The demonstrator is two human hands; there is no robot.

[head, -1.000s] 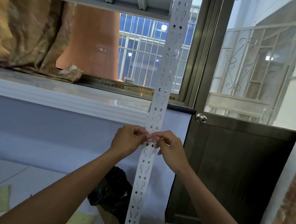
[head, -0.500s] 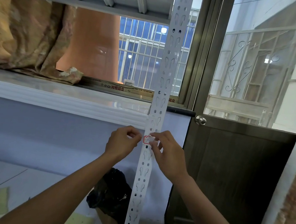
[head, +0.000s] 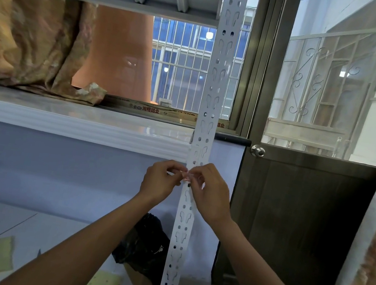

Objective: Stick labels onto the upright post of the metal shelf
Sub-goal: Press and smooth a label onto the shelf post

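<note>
The left hand [head: 161,182] has returned beside the right hand [head: 209,193], both pinching the label [head: 187,177] against the post [head: 216,79].

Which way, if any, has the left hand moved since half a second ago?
Yes: the left hand has moved right, closing back onto the upright post, fingertips meeting the right hand.

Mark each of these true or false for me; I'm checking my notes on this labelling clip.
1. Both hands meet at the post. True: the left hand and the right hand pinch a small label against it.
2. The post is solid, without holes. False: it is perforated along its length.
3. A round door knob sits right of the post. True.
4. A black bag hangs from the shelf. False: it lies on the floor.
</note>
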